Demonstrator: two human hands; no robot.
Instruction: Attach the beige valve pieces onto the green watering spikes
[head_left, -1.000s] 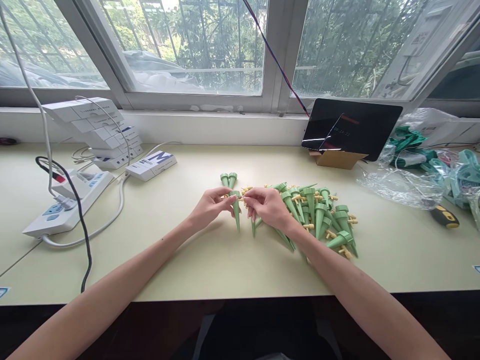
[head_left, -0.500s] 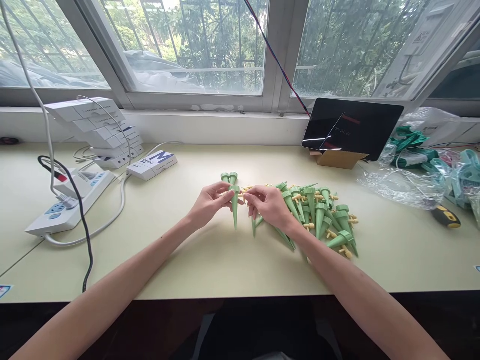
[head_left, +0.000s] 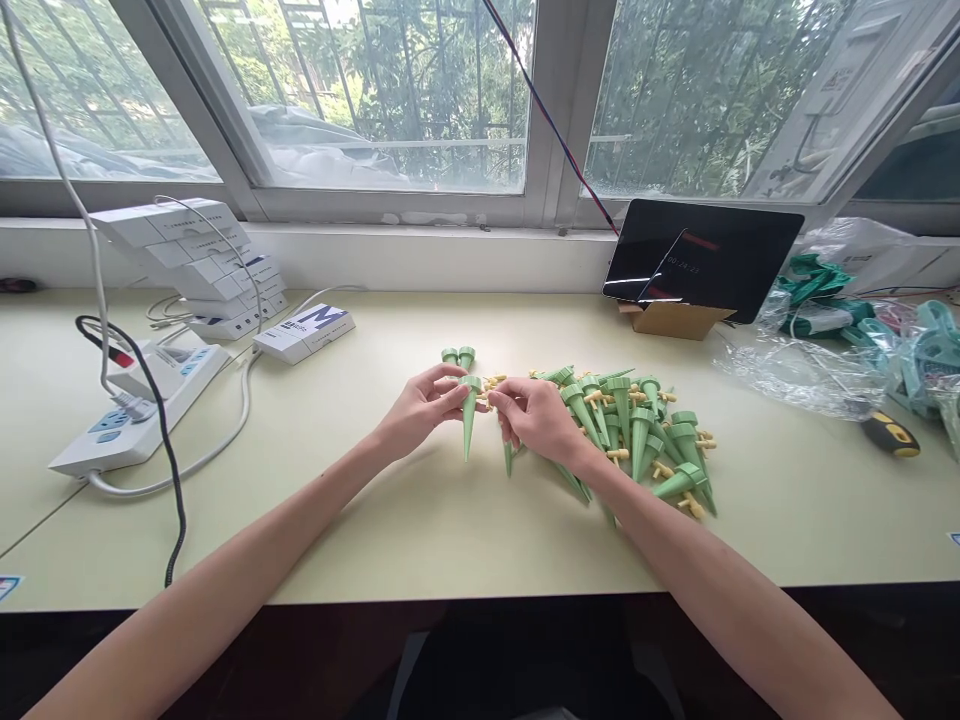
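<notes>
Clearly, between the table (head_left: 360, 545)'s near and far edges, the left hand (head_left: 421, 408) held a green watering spike (head_left: 469, 408), tip toward the near edge; the right hand (head_left: 538, 412)'s fingers, narrowed, flanked its cap (head_left: 470, 383), contents unclear.

Held spike (head_left: 469, 415) light green; spike pile (head_left: 639, 438) — same green, small fittings (head_left: 691, 507) among it pale yellow. Tabletop (head_left: 375, 535) cream-yellow. Lone box (head_left: 300, 340) white with blue M. Power strip (head_left: 79, 451) white, blue sockets (head_left: 111, 419). Tablet (head_left: 705, 260) black — stand (head_left: 682, 321) brown. Tool handle (head_left: 890, 436) black and yellow.
</notes>
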